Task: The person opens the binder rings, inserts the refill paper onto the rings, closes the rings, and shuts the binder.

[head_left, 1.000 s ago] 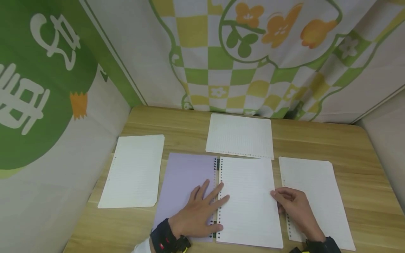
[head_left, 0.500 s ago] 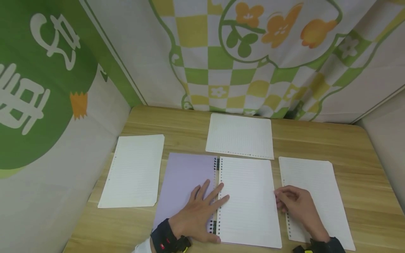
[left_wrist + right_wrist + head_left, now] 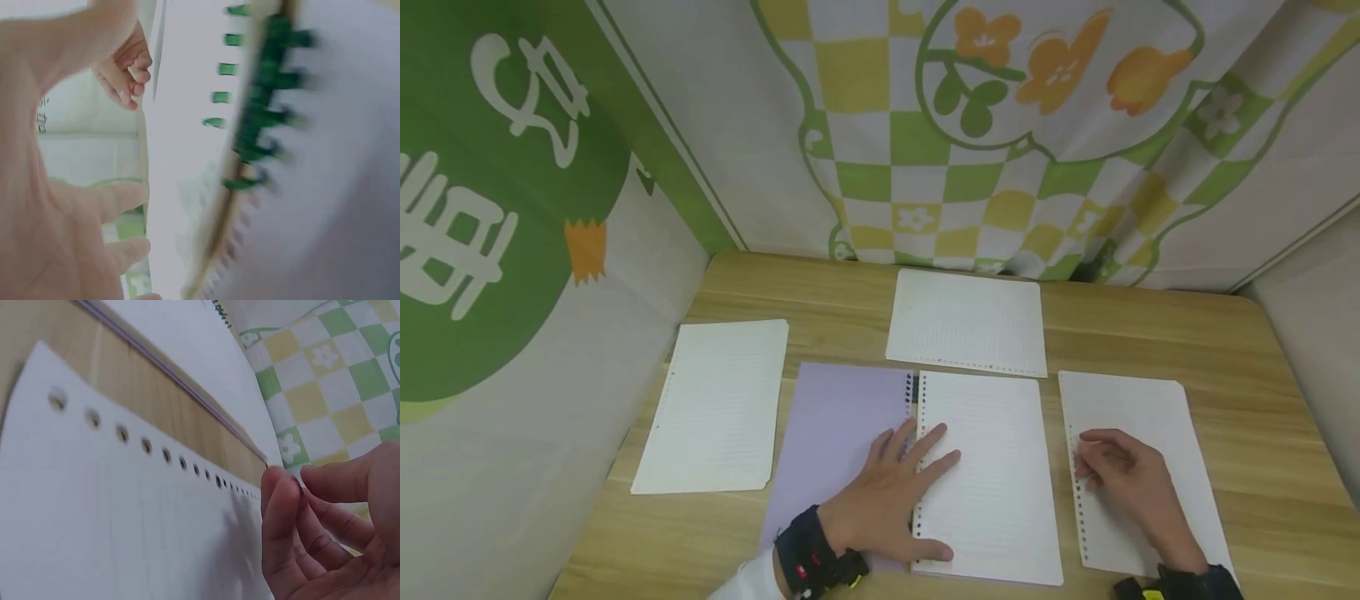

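A loose-leaf notebook with a purple cover [image 3: 850, 417] lies spread on the table, its lined pages [image 3: 992, 467] stacked at the right. Green binder rings [image 3: 262, 94] show along its spine in the left wrist view. My left hand [image 3: 891, 500] reaches across the spine, fingers spread, with fingertips on the left part of the pages. Over the punched edge of a separate lined sheet [image 3: 1150, 467], to the notebook's right, is my right hand [image 3: 1127, 475]. Its fingers are loosely bent, and the right wrist view shows a gap between thumb and forefinger with nothing held.
More loose lined paper [image 3: 715, 408] lies at the left of the wooden table [image 3: 835, 308]. Another punched sheet [image 3: 970, 321] lies sideways behind the notebook. A checkered curtain [image 3: 925, 167] hangs along the table's back edge.
My right hand has left the right edge of the notebook pages and moved right, over the separate sheet. My left hand has shifted slightly right, further onto the pages.
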Available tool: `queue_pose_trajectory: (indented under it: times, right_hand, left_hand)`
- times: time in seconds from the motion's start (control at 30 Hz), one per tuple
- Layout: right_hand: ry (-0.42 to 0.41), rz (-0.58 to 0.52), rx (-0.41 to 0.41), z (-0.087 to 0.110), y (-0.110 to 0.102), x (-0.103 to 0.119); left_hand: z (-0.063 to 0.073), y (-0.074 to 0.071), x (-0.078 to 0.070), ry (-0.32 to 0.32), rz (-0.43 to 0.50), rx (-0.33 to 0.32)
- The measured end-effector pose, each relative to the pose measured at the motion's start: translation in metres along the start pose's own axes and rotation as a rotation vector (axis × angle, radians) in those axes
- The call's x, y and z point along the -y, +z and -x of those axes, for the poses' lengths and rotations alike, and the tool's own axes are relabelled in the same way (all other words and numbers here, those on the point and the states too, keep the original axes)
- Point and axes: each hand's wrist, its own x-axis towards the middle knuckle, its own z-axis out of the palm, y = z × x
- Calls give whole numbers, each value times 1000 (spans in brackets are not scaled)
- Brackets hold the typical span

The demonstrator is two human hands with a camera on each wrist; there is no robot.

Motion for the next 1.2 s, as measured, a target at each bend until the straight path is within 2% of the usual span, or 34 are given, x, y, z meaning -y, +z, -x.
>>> queue_pose_trajectory:
  times: [0.17,0.37,0.5,0.63,0.73,0.87,1.03,1.2]
  right_hand:
    - [-29,156,-104,2,-18,-9]
    - [-27,242,-239,8,-48,-29]
    - [79,251,-267,10,-63,-41]
    - [215,213,-278,10,-72,-47]
    - [267,168,-291,12,-77,-49]
    - [288,156,-287,17,-81,-51]
    - [353,106,-307,15,-82,-54]
    - [348,155,-338,11,-90,-62]
  left_hand:
    - [-32,-3,-22,77,-106,-17]
    - [-70,7,-52,238,-229,58]
    - [-91,21,-68,318,-313,73]
    - [-105,32,-81,345,-396,73]
    - [-114,37,-89,352,-480,77]
    - [-120,42,-94,343,-556,92]
    - [-122,43,-96,327,-559,111]
    - [-122,42,-98,326,-556,101]
